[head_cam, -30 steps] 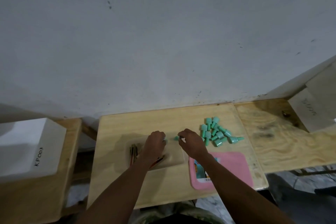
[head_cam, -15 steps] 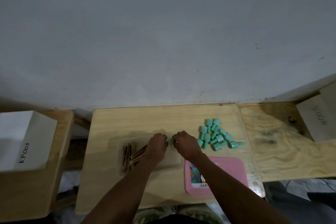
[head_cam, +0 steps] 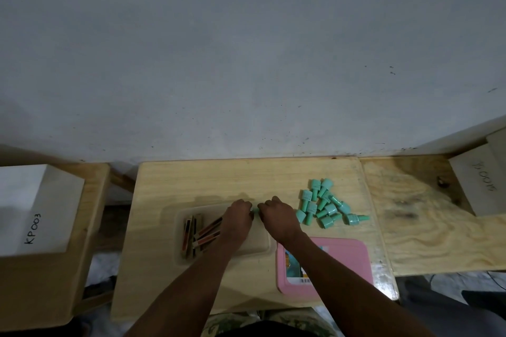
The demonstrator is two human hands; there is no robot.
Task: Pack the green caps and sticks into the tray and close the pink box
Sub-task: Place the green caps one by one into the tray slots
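**Both hands on one green cap over the tray**

The left hand (head_cam: pixel 237 215) and right hand (head_cam: pixel 276 217) pinch a small green cap (head_cam: pixel 255 210) between their fingertips above the clear tray (head_cam: pixel 262 243) — sticks (head_cam: pixel 201 232) lie inside. Loose green caps (head_cam: pixel 324 206) sit right; the pink box (head_cam: pixel 342 265) rests on the worktop (head_cam: pixel 219 180)
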